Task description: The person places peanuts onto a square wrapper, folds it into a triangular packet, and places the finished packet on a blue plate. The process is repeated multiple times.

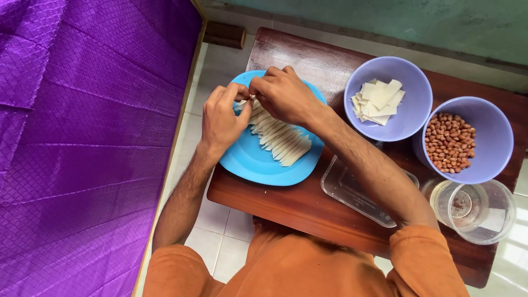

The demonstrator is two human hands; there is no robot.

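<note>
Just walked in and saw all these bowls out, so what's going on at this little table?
A person is pinching a small pale wrapper piece between the left hand and right hand, over a blue plate lined with finished pale rolls. On the wooden table, one purple bowl holds flat wrapper squares, another holds peanuts, beside clear containers.

Hidden and cut-off parts

The hands' fingertips cover the pale piece (246,100) pinched between them; the right forearm crosses the clear tray (352,193); the clear cup (476,209) contents are unclear; the purple cloth (82,126) runs off-frame.
</note>
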